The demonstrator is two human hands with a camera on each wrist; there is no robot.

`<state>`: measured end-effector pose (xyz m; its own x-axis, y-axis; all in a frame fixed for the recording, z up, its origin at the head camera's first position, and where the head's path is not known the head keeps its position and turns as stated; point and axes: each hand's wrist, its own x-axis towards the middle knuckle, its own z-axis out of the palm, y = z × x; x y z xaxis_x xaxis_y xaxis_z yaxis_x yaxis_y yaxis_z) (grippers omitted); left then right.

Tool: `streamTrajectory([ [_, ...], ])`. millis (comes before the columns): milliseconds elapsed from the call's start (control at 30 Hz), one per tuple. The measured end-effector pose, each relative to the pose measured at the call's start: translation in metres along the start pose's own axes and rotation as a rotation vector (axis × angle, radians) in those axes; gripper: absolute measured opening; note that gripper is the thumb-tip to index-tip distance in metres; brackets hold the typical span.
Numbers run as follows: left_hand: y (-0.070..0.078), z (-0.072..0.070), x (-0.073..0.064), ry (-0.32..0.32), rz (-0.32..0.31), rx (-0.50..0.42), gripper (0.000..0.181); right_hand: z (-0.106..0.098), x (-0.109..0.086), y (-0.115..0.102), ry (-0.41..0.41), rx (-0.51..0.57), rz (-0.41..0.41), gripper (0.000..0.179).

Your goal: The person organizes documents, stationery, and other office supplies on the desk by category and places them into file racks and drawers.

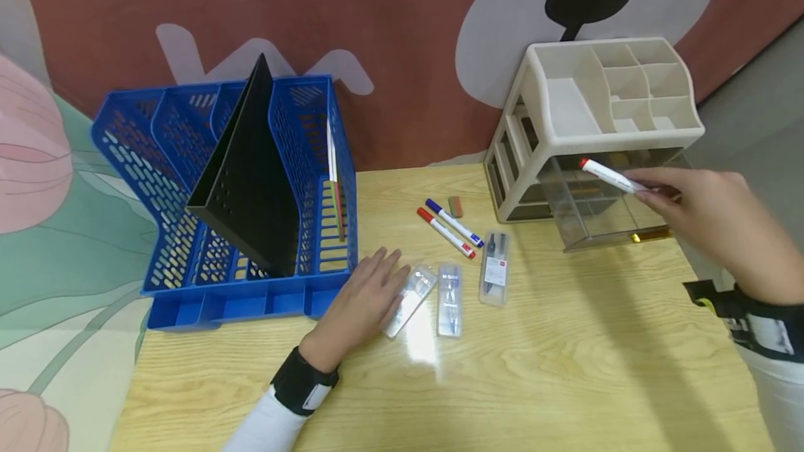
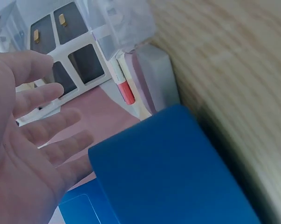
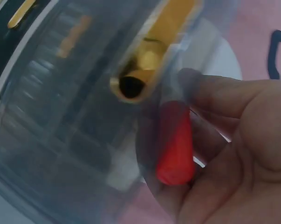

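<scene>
Right fingers [image 1: 661,175] around red-capped marker [image 1: 606,174] (print illegible)

Gap between rack [image 1: 239,307] and organizer [image 1: 628,141]

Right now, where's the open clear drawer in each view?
Head: open drawer right of centre, below the top of the cream organizer.
Left wrist: top-left corner, cut off by the edge.
Right wrist: fills left and centre, blurred.
Shared landmark: cream organizer.
</scene>
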<state>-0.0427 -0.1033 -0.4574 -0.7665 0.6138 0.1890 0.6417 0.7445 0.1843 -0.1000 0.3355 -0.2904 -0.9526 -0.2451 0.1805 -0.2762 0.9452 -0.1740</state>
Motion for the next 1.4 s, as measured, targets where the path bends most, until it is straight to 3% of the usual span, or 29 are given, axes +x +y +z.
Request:
streamTrajectory([
  [267, 0.0, -0.001, -0.008, -0.023, 0.005, 0.031, 0.043, 0.014, 0.019, 0.001, -0.147, 0.028, 0.013, 0.026],
  [533, -0.002, 0.0, -0.014, -0.043, 0.042, 0.053, 0.042, 0.024, 0.032, -0.003, -0.154, 0.064, -0.069, 0.03],
  [867, -0.002, 0.004, -0.018, -0.033, 0.068, 0.085, 0.041, 0.032, 0.043, -0.019, -0.301, 0.092, -0.021, 0.041],
  [1167, 0.002, 0.008, -0.022, -0.081, 0.068, 0.083, 0.039, 0.037, 0.046, -0.028, -0.401, 0.15, 0.049, 0.047],
  [1400, 0.004, 0.01, -0.022, -0.074, 0.061, 0.083, 0.037, 0.04, 0.047, -0.034, -0.43, 0.218, 0.084, 0.049],
])
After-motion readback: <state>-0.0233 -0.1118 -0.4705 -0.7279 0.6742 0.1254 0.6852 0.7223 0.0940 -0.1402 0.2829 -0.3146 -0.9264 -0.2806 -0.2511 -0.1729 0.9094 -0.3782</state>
